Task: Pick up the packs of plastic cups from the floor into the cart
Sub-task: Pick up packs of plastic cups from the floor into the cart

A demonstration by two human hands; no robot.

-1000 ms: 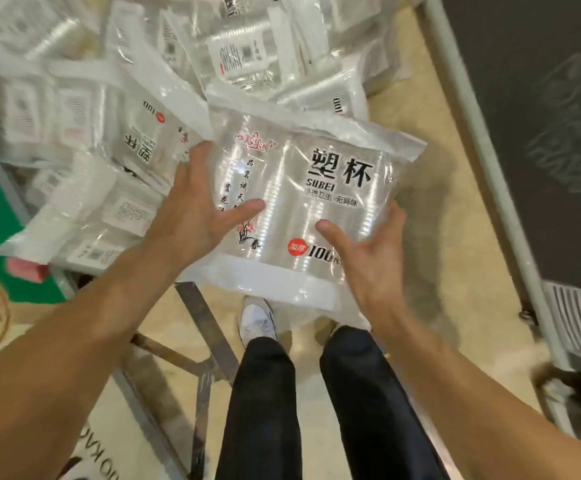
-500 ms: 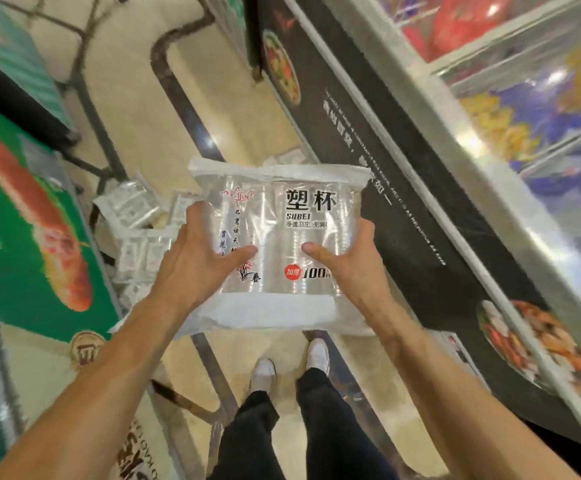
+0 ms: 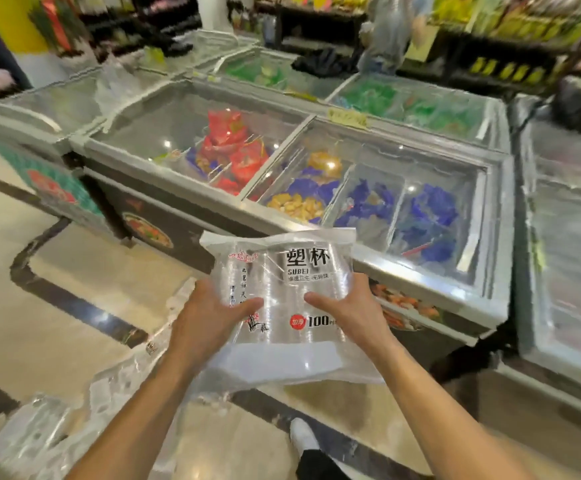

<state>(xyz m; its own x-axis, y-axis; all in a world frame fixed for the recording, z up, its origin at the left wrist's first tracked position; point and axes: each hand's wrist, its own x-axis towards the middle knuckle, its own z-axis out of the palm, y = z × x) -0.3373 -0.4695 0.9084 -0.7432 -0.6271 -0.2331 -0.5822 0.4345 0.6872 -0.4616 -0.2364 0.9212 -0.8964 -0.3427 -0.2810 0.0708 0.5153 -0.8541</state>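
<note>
At the centre of the frame, one clear pack of plastic cups [image 3: 282, 271] is held in the air, printed face toward the camera. The left hand [image 3: 206, 323] grips its left edge and the right hand [image 3: 351, 317] its right edge, each thumb laid across the front. Glass-topped freezers [image 3: 498, 237] fill the upper frame behind it. More clear packs [image 3: 40, 431], blurred, lie on the tiled floor [image 3: 74, 271] at lower left
</note>
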